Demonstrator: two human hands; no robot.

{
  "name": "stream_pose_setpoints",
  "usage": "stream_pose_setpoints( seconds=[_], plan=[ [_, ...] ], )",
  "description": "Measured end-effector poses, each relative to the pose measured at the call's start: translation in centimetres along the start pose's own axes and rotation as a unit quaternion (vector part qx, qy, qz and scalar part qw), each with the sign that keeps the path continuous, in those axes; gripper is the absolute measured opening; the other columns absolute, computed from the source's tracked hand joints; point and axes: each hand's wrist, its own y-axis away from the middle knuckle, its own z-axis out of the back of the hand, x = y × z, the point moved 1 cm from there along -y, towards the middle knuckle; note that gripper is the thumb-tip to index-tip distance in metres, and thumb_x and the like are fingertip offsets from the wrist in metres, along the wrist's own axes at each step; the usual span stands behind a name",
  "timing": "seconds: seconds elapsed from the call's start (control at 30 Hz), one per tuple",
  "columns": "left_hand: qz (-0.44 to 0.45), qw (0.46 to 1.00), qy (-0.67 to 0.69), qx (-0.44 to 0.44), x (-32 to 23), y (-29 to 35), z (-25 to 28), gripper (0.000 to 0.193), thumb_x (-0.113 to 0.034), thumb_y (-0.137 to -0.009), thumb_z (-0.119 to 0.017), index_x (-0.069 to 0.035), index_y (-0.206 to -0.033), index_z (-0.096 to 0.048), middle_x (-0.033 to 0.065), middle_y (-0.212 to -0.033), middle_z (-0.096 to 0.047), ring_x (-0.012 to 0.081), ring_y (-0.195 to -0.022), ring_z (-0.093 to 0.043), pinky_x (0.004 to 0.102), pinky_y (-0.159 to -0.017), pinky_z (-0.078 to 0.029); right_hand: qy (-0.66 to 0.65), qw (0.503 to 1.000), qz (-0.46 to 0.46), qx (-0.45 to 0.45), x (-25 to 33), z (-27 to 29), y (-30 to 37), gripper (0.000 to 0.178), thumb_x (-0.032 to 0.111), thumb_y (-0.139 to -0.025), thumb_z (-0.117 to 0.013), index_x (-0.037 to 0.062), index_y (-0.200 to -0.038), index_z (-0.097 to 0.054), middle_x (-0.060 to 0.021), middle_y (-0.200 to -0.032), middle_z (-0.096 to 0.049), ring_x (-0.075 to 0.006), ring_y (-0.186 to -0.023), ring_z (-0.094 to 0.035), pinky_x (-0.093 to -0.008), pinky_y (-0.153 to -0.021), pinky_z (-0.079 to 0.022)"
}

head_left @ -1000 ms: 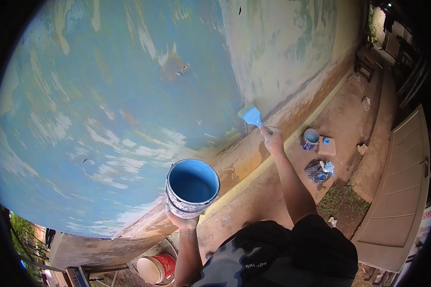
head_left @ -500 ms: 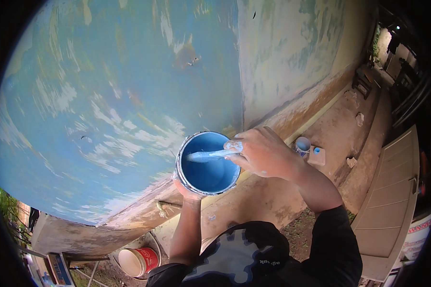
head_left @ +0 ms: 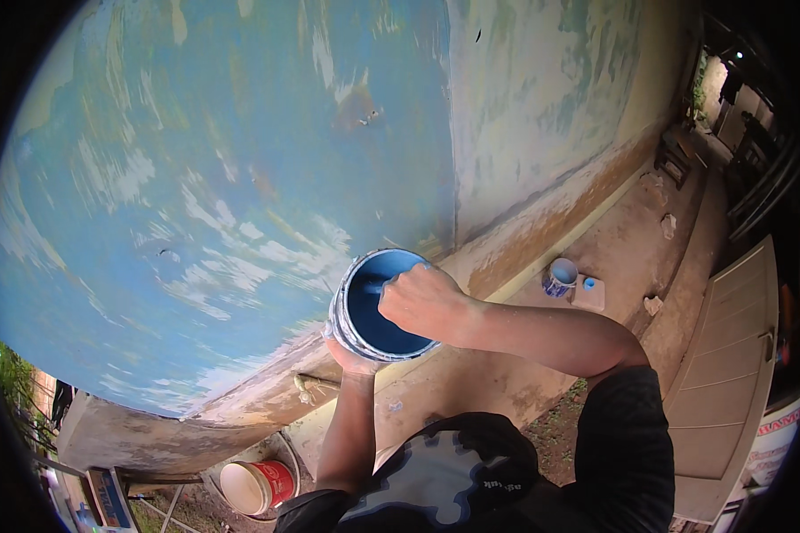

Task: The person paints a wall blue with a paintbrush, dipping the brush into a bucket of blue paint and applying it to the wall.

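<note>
A round paint bucket (head_left: 339,311) with a paint-smeared white rim and blue inside is held up in front of me, tilted so its mouth faces me. My left hand (head_left: 354,359) supports it from below at its near left side, fingers mostly hidden under it. Over the mouth, my right hand (head_left: 428,304) is closed around a paintbrush (head_left: 372,289). Only a short blue-coated piece of the brush shows inside the bucket; my fist covers the rest. Just beyond the bucket rises a wall (head_left: 267,115) streaked in blue with pale patches.
A smaller paint pail (head_left: 561,276) stands on the ground at right beside a flat tile (head_left: 588,292) with a blue-topped item. A red and white bucket (head_left: 258,487) sits at lower left. A tan door panel (head_left: 720,382) leans at far right. A tap (head_left: 307,388) juts from the wall base.
My right hand has moved left and down into the bucket's mouth, taking the brush deeper, so less of it shows. The bucket has shifted and tilted slightly; my left hand still holds it.
</note>
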Motion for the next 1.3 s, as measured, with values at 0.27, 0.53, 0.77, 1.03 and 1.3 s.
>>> stream_pose_setpoints(
  seconds=[0.27, 0.53, 0.77, 1.03, 1.3],
  plan=[
    [-0.022, 0.993, -0.035, -0.111, -0.9, -0.4, 1.5, 0.064, -0.046, -0.105, -0.037, -0.003, -0.150, -0.054, 0.0179, -0.151, -0.059, 0.0356, -0.137, -0.057, 0.0522, -0.119, -0.044, -0.210, 0.953, -0.145, 0.163, -2.2, 0.3, -0.8, 0.016, 0.013, -0.084, -0.072, -0.0011, -0.077, -0.074, -0.0243, -0.080, -0.074, -0.0417, -0.077, -0.075, -0.0493, -0.069, -0.059],
    [-0.042, 0.987, -0.078, -0.135, -1.7, 0.4, 4.0, 0.068, -0.050, -0.104, -0.038, -0.005, -0.153, -0.051, 0.0172, -0.155, -0.055, 0.0367, -0.140, -0.054, 0.0540, -0.120, -0.042, -0.355, 0.906, -0.135, 0.184, -1.7, -1.8, -0.8, 0.034, 0.024, -0.093, -0.074, -0.0040, -0.075, -0.072, -0.0285, -0.080, -0.071, -0.0459, -0.081, -0.072, -0.0519, -0.074, -0.054],
    [-0.041, 0.992, -0.032, -0.119, -2.1, 1.2, 1.6, 0.061, -0.046, -0.105, -0.037, -0.005, -0.147, -0.054, 0.0142, -0.148, -0.059, 0.0340, -0.135, -0.057, 0.0514, -0.117, -0.045, -0.354, 0.916, -0.142, 0.122, -0.2, -1.0, -0.8, 0.026, 0.022, -0.092, -0.077, -0.0035, -0.085, -0.075, -0.0275, -0.080, -0.071, -0.0448, -0.081, -0.072, -0.0513, -0.073, -0.055],
    [-0.091, 0.972, -0.163, -0.139, -2.6, 2.2, 0.8, 0.057, -0.041, -0.106, -0.037, -0.003, -0.145, -0.055, 0.0135, -0.141, -0.065, 0.0310, -0.126, -0.064, 0.0495, -0.108, -0.054, -0.202, 0.979, -0.032, 0.015, 0.2, 1.1, -1.7, 0.020, 0.017, -0.094, -0.071, 0.0005, -0.101, -0.078, -0.0209, -0.080, -0.073, -0.0385, -0.077, -0.074, -0.0466, -0.068, -0.057],
    [-0.057, 0.979, -0.097, -0.172, -4.2, 3.0, 2.5, 0.061, -0.046, -0.106, -0.035, -0.005, -0.145, -0.058, 0.0162, -0.145, -0.063, 0.0335, -0.130, -0.062, 0.0513, -0.113, -0.049, -0.018, 0.997, 0.024, -0.077, 2.0, -1.7, -1.9, 0.020, 0.012, -0.090, -0.065, 0.0063, -0.105, -0.077, -0.0119, -0.075, -0.073, -0.0290, -0.069, -0.075, -0.0421, -0.058, -0.057]
  ],
)
